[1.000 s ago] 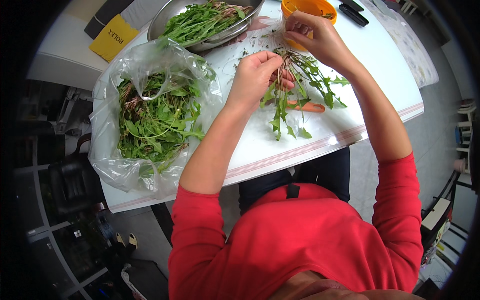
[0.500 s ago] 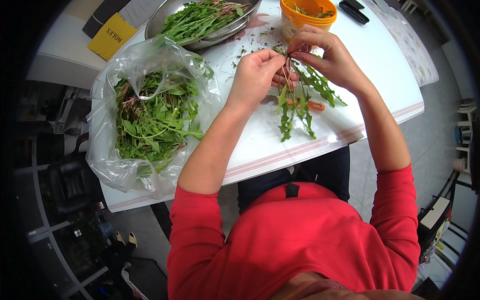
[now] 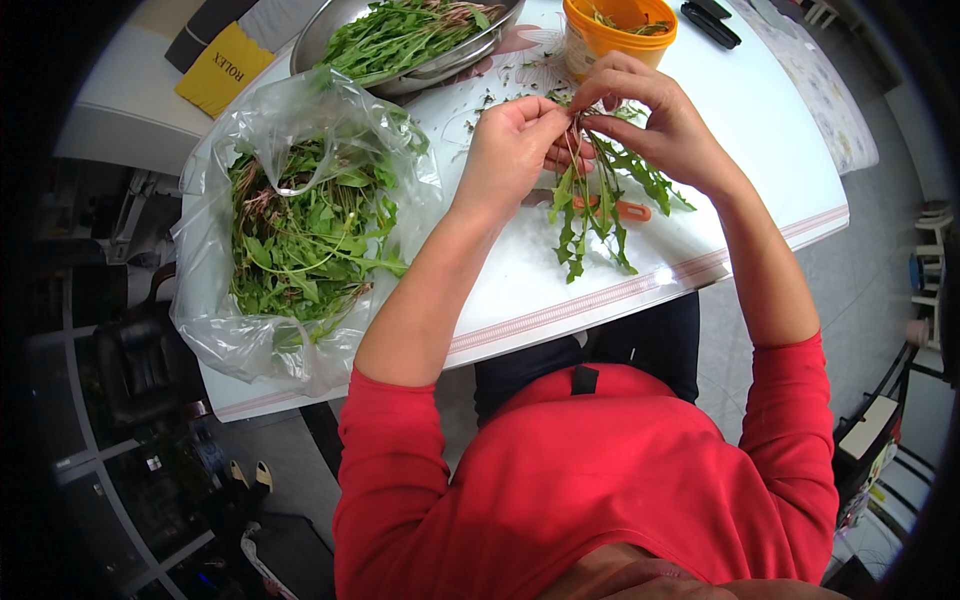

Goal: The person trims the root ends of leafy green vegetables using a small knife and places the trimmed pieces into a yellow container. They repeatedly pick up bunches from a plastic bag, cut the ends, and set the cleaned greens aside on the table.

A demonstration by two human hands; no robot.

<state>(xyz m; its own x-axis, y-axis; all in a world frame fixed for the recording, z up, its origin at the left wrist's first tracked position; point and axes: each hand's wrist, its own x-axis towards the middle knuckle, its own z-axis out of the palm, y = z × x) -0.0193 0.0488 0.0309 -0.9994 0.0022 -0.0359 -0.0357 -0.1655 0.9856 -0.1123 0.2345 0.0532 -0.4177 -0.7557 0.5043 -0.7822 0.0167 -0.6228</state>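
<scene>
My left hand pinches the root end of a leafy dandelion plant, whose jagged green leaves hang toward me above the table. Thumb and fingertips of my right hand are closed at the same root end, just right of the left fingers. What the right fingertips grip there is too small to make out. Below the leaves lies a knife with an orange handle, partly hidden by them. A clear plastic bag full of similar greens stands open to the left of my left forearm.
A steel bowl of greens stands at the back left, and an orange tub with scraps stands beyond my hands. Dark bits litter the white table between them. A black case lies at the far right.
My right fingers have shifted slightly at the root end, and the hanging leaves have swung a little to the right. My left hand stays almost in place.
</scene>
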